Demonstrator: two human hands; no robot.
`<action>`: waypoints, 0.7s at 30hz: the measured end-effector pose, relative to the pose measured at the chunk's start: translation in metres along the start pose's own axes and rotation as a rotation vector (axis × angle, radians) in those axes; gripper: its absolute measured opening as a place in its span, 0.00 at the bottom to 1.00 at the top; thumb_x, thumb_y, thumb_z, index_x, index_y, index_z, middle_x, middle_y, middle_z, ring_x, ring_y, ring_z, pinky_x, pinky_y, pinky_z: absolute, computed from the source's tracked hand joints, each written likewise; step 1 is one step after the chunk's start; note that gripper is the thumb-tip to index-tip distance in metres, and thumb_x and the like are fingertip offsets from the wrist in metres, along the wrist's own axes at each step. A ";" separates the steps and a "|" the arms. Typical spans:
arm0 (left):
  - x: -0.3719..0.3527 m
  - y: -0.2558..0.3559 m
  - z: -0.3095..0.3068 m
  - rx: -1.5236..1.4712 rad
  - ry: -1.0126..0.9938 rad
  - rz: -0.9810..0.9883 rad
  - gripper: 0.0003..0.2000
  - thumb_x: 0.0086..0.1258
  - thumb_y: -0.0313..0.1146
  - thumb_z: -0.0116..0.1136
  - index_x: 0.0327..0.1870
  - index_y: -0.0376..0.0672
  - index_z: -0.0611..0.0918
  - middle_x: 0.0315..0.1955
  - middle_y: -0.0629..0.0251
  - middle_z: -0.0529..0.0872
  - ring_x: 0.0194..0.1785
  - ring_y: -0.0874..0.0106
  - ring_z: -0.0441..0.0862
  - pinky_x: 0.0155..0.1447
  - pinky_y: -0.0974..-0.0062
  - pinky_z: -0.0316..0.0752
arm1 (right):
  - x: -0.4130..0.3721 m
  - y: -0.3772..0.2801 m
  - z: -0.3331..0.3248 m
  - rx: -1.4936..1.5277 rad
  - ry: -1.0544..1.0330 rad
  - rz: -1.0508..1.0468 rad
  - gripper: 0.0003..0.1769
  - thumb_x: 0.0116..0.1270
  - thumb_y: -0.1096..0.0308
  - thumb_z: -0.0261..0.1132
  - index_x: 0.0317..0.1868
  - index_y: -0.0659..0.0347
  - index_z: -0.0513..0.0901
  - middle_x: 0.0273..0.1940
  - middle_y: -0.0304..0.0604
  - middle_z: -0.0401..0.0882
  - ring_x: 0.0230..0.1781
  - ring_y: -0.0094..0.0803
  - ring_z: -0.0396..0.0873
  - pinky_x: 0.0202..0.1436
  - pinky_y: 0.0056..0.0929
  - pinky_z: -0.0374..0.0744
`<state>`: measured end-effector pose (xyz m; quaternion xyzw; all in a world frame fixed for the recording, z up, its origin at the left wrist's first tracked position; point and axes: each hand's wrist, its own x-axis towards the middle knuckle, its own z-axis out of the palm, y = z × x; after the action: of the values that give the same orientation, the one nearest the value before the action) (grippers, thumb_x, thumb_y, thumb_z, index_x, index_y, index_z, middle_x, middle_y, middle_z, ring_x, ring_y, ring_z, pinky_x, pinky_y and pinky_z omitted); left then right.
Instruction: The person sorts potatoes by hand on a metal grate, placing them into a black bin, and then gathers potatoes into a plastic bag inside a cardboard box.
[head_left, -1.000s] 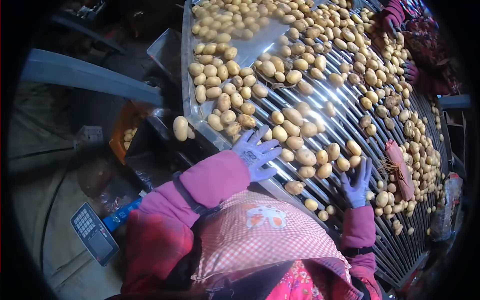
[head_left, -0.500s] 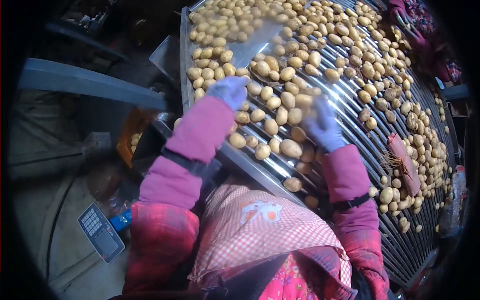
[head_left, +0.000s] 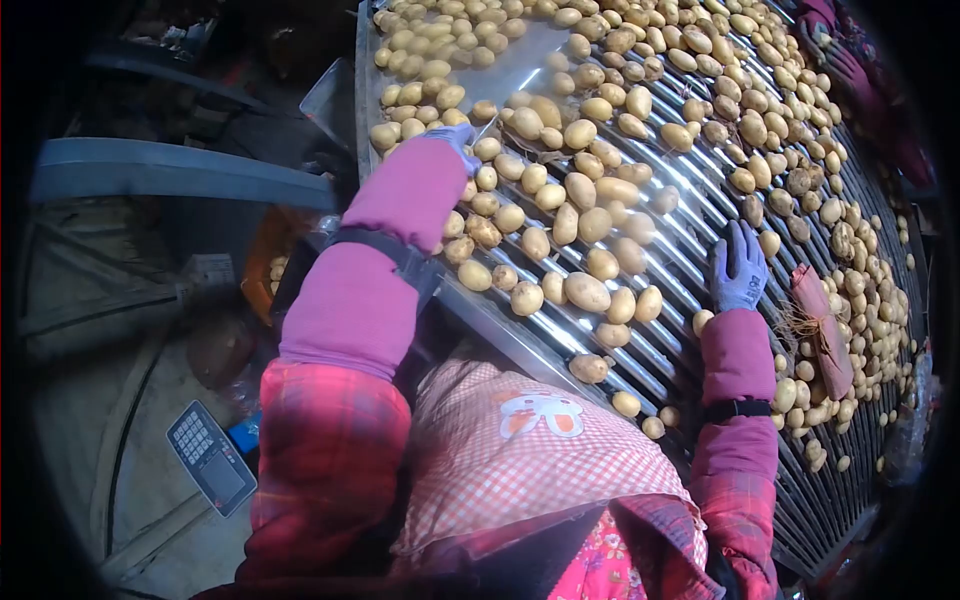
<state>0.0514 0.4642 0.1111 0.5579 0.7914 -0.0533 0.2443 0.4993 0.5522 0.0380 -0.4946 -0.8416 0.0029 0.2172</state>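
Observation:
My right hand (head_left: 740, 266), in a lavender glove, lies on the metal rollers (head_left: 685, 275) with its fingers stretched and a little apart. It holds nothing; a potato (head_left: 769, 243) is close beside its fingers. My left hand (head_left: 455, 140), gloved alike, is among potatoes at the left edge of the sorting bed, by the tip of a metal divider plate (head_left: 515, 80). Its fingers point down and are mostly hidden, so whether it grips a potato does not show. Between my hands lie many loose potatoes (head_left: 587, 292), some blurred by motion.
A rolled reddish sack (head_left: 820, 330) with string rests on the rollers at right. Another person's gloved hand (head_left: 848, 68) is at the upper right. On my left are a grey metal beam (head_left: 180, 168), an orange crate (head_left: 262, 262) and a scale's keypad display (head_left: 212, 458).
My right hand has moved right, away from the potatoes, onto the rollers. My left hand has shifted slightly up and left. Several potatoes between them have shifted.

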 end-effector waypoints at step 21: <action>-0.092 0.025 0.069 0.298 -0.048 0.124 0.24 0.55 0.42 0.64 0.52 0.44 0.75 0.48 0.59 0.78 0.46 0.63 0.82 0.47 0.63 0.77 | -0.002 0.005 0.005 -0.083 0.009 -0.032 0.20 0.66 0.63 0.58 0.58 0.57 0.76 0.56 0.48 0.75 0.58 0.44 0.72 0.61 0.40 0.69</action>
<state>0.1200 0.3700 0.0961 0.6341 0.7328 -0.1681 0.1806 0.5021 0.5542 0.0319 -0.4897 -0.8478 -0.0376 0.2001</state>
